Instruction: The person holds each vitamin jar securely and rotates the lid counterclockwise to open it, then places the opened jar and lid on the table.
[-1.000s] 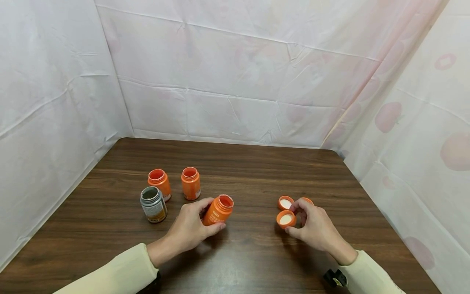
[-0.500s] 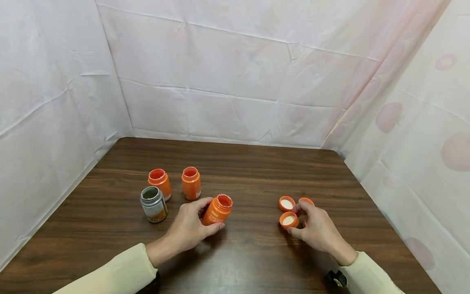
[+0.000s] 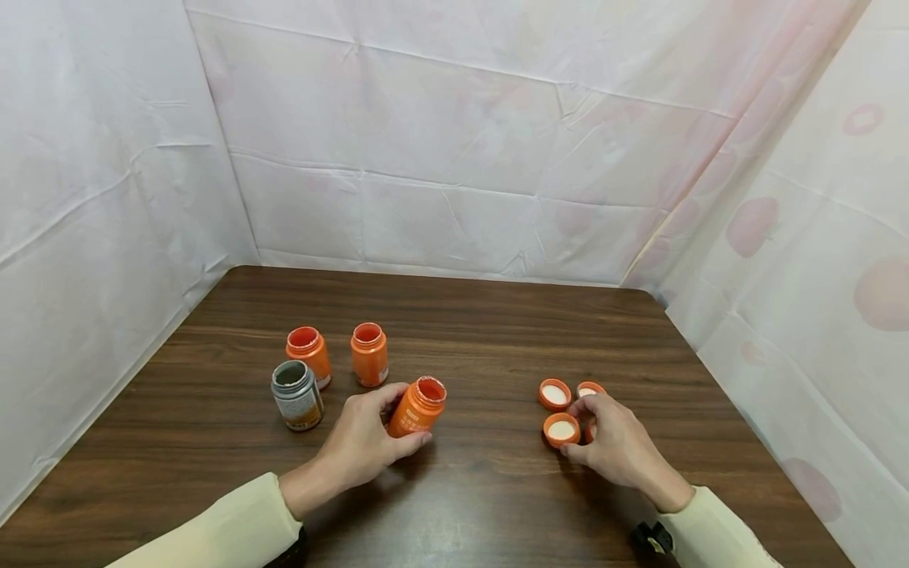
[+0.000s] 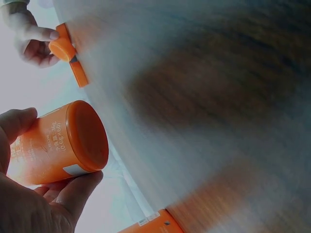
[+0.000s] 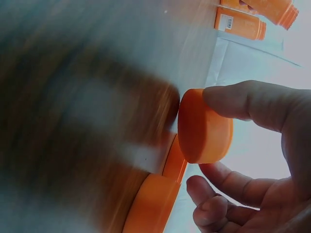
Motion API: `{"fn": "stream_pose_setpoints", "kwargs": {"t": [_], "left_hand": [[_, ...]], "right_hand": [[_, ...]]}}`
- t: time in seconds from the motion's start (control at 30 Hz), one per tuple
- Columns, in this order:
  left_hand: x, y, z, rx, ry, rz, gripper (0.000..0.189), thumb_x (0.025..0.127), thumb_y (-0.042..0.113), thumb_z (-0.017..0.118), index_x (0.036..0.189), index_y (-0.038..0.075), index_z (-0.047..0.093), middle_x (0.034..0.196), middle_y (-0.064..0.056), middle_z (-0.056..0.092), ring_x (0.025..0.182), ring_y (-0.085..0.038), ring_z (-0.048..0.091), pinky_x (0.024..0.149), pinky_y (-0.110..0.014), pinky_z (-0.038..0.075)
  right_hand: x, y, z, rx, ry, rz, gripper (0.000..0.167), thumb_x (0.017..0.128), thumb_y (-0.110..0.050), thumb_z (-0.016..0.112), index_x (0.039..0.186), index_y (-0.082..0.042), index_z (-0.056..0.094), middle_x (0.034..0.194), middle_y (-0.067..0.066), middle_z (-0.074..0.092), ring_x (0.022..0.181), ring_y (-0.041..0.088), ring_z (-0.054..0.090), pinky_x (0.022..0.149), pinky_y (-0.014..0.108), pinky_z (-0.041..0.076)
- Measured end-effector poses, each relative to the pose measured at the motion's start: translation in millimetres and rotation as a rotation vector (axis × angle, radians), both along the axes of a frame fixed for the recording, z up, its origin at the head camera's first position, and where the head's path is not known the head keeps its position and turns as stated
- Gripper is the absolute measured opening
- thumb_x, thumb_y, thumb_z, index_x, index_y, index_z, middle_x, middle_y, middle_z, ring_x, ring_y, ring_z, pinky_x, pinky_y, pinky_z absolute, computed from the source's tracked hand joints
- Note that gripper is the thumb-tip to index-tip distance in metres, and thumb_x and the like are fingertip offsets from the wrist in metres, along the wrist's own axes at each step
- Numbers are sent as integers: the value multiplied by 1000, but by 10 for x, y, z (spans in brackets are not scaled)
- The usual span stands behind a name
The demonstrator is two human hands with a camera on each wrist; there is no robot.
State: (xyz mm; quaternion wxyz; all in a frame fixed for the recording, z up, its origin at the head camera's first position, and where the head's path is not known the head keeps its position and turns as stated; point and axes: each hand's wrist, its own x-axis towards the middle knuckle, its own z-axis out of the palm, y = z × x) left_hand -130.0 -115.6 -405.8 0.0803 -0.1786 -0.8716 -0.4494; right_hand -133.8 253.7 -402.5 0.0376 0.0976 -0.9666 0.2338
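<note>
In the head view my left hand (image 3: 365,434) grips an open orange bottle (image 3: 417,409) around its side, off the table and tilted right. Its base and white lettering face the left wrist camera. At the right, my right hand (image 3: 616,442) pinches an orange screw cap (image 3: 562,430) between thumb and fingers, its pale inside upward. Whether that cap touches the table I cannot tell. Just behind it lie an orange cap (image 3: 555,394) and a second cap (image 3: 590,389), partly covered by my fingers. A bit of orange shows beneath the right hand, mostly hidden.
Left of my left hand stand a grey bottle (image 3: 297,397), an orange bottle (image 3: 309,355) and another orange bottle (image 3: 369,355), all uncapped and upright. The brown wooden table (image 3: 469,315) is bounded by white sheeting (image 3: 440,142) at the back and sides.
My right hand has moved the pinched cap slightly right and towards me, apart from the cap behind it. The left hand with its bottle has shifted very slightly left.
</note>
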Motion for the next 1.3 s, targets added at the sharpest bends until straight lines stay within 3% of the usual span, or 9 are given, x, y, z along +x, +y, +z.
{"fn": "stream_pose_setpoints", "kwargs": {"t": [0.2, 0.63, 1.0, 1.17, 1.3], "left_hand": [[4, -5, -3, -1, 5, 0, 57, 71, 19, 96, 121, 14, 70, 107, 5, 74, 90, -6, 69, 81, -32, 56], [27, -18, 1, 18, -14, 38, 53, 71, 18, 96, 118, 16, 71, 105, 7, 73, 89, -7, 69, 82, -34, 56], [13, -55, 18, -1, 16, 113, 54, 70, 17, 97, 116, 13, 68, 102, 3, 73, 89, -9, 67, 82, -40, 57], [15, -86, 9, -27, 36, 157, 55, 70, 18, 96, 116, 12, 67, 102, -1, 73, 91, -13, 68, 84, -42, 56], [18, -110, -1, -30, 34, 186, 59, 71, 17, 96, 120, 10, 65, 105, -4, 73, 94, -17, 69, 86, -44, 55]], "right_hand": [[3, 7, -7, 73, -14, -14, 41, 69, -22, 93, 99, -12, 66, 92, 1, 53, 73, 16, 47, 64, 34, 38], [21, 14, 4, 133, 66, 40, 43, 64, -20, 93, 98, -12, 69, 88, 0, 52, 67, 13, 44, 66, 35, 38], [92, -128, 90, 97, 305, 85, 37, 75, -21, 82, 108, -9, 72, 99, -5, 64, 70, 9, 47, 77, 43, 45], [79, -184, 94, 60, 288, 95, 47, 77, -32, 88, 115, -12, 70, 110, -3, 68, 90, 17, 61, 86, 47, 47], [78, -217, 85, 59, 285, 139, 54, 79, -44, 87, 120, -15, 69, 118, -1, 69, 108, 21, 63, 94, 49, 46]]}}
